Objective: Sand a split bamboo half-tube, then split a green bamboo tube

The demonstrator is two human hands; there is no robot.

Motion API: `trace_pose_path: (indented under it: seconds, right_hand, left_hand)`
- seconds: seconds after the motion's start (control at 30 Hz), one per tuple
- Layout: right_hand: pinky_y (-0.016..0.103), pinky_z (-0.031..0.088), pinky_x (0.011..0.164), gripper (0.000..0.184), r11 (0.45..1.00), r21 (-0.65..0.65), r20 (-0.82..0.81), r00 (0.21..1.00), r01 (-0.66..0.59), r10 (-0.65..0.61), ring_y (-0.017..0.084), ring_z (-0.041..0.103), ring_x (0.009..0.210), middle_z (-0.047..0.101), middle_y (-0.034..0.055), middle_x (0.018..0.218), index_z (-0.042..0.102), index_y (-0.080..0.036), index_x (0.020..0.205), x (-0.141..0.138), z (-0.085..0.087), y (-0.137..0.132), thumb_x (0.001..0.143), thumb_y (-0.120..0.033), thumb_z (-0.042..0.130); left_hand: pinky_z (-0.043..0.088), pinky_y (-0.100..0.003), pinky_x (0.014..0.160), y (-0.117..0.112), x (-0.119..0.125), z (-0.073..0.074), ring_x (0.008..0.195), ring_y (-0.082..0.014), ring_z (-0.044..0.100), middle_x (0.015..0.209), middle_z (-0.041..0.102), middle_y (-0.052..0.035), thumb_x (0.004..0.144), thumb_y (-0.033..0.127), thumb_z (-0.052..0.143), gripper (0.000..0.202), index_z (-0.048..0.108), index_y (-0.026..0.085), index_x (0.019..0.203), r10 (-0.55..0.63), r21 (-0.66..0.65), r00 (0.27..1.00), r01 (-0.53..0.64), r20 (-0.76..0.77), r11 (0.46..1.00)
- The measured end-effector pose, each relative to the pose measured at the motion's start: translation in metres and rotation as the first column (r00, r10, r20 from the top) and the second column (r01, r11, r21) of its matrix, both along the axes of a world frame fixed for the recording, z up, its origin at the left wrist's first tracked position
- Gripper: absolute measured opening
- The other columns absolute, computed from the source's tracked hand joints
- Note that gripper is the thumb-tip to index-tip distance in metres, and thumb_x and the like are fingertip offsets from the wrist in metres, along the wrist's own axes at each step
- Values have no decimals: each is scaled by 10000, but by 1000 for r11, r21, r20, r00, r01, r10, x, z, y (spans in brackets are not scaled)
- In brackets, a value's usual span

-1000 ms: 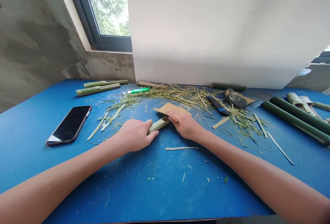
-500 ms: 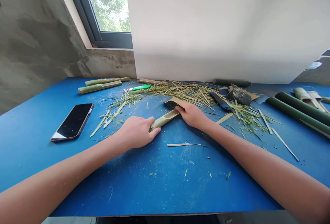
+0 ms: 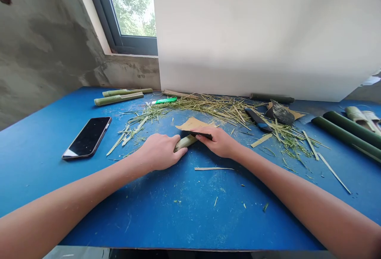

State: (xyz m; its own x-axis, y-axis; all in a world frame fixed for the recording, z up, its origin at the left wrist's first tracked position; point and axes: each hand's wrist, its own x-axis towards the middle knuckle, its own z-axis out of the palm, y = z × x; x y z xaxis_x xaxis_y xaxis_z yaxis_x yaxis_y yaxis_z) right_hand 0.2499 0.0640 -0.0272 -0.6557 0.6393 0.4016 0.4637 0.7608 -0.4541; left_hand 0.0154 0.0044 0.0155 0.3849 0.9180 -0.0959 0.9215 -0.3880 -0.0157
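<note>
My left hand (image 3: pixel 162 151) is wrapped round the near end of a pale green bamboo piece (image 3: pixel 185 142), holding it down at the middle of the blue table (image 3: pixel 190 207). In my right hand (image 3: pixel 218 143) is a bent sheet of sandpaper (image 3: pixel 192 124), tan on one side and black on the other. The sheet lies over the bamboo piece and hides most of its far part. A thin bamboo sliver (image 3: pixel 213 168) rests on the table just in front of my hands.
Bamboo shavings (image 3: pixel 214 106) heap along the back. A phone (image 3: pixel 87 138) and two cut bamboo pieces (image 3: pixel 119 98) lie left, a green-handled cutter (image 3: pixel 165 100) behind. To the right are a black-handled tool (image 3: pixel 257 120), a dark crumpled lump (image 3: pixel 279 112) and green bamboo lengths (image 3: pixel 347 138).
My right hand has slid the sandpaper along the bamboo piece towards my left hand, covering more of it. My left hand keeps its grip. The camera view has shifted slightly.
</note>
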Motion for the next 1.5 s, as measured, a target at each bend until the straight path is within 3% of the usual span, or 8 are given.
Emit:
trace_pose_path:
  seconds: [0.2, 0.37, 0.63, 0.87, 1.07, 1.17, 1.33, 1.5]
  right_hand:
    - [470, 508, 940, 269, 983, 183, 145, 989, -2, -25, 296, 630, 1088, 699, 145, 1159, 647, -187, 1133, -5, 10, 3, 975, -397, 587]
    - [459, 360, 1196, 448, 991, 48, 119, 986, -124, 117, 236, 454, 1431, 526, 94, 1529, 510, -222, 1485, -16, 2, 0, 1070, -320, 369]
    - [527, 485, 1085, 425, 981, 55, 119, 974, 188, -193, 299, 628, 1248, 679, 106, 1345, 635, -206, 1383, 18, 3, 21, 1042, -309, 404]
    - [492, 443, 1152, 442, 1000, 9, 15, 1000, 9, -9, 259, 571, 1330, 629, 101, 1420, 600, -194, 1414, -20, -2, -12, 1059, -332, 376]
    - [499, 431, 1157, 434, 998, 52, 62, 998, -23, 19, 273, 554, 1348, 610, 133, 1436, 609, -165, 1400, -17, -7, -10, 1049, -289, 385]
    - [480, 445, 1137, 424, 998, 59, 80, 997, 19, -23, 269, 586, 1311, 641, 120, 1401, 615, -186, 1393, -3, -5, 2, 1045, -286, 395]
    - [482, 505, 1041, 391, 967, 61, 138, 957, 248, -254, 293, 659, 1182, 707, 140, 1282, 670, -161, 1304, 24, 0, 26, 1033, -278, 414]
    - [485, 447, 1129, 425, 990, 26, 86, 987, 137, -139, 268, 589, 1304, 649, 112, 1392, 613, -188, 1398, 6, -1, 9, 1038, -270, 404]
  left_hand:
    - [437, -365, 661, 0, 0, -1, 799, -321, 697, 851, 747, -115, 978, 591, 304, 503, 636, 217, 1032, -17, -7, 1000, 17, 13, 1000]
    - [431, -372, 640, 0, 1, -1, 798, -332, 700, 846, 744, -121, 979, 592, 299, 507, 630, 211, 1022, -23, 4, 1000, 23, -13, 1000]
    - [426, -380, 607, 0, 3, 2, 785, -357, 693, 841, 744, -129, 978, 611, 267, 535, 620, 216, 1057, 3, -26, 999, -5, -54, 1000]
    - [452, -395, 663, 0, 3, 0, 841, -355, 703, 885, 753, -130, 980, 599, 260, 527, 613, 213, 1044, -1, -24, 999, -1, -54, 1000]
    - [436, -367, 643, 0, 4, 0, 812, -328, 701, 858, 746, -120, 977, 606, 262, 527, 610, 215, 1043, 4, -28, 997, -6, -74, 1000]
    - [422, -357, 622, 0, 4, 2, 777, -320, 694, 836, 739, -121, 979, 605, 257, 535, 613, 212, 1053, 2, -30, 998, -4, -69, 1000]
    - [419, -356, 617, -1, 4, 5, 765, -327, 686, 830, 738, -132, 981, 614, 252, 552, 614, 209, 1076, 6, -55, 998, -9, -61, 998]
    - [437, -361, 645, -2, 2, 5, 774, -327, 690, 848, 741, -137, 980, 608, 264, 548, 625, 207, 1078, 2, -50, 999, -4, -45, 999]
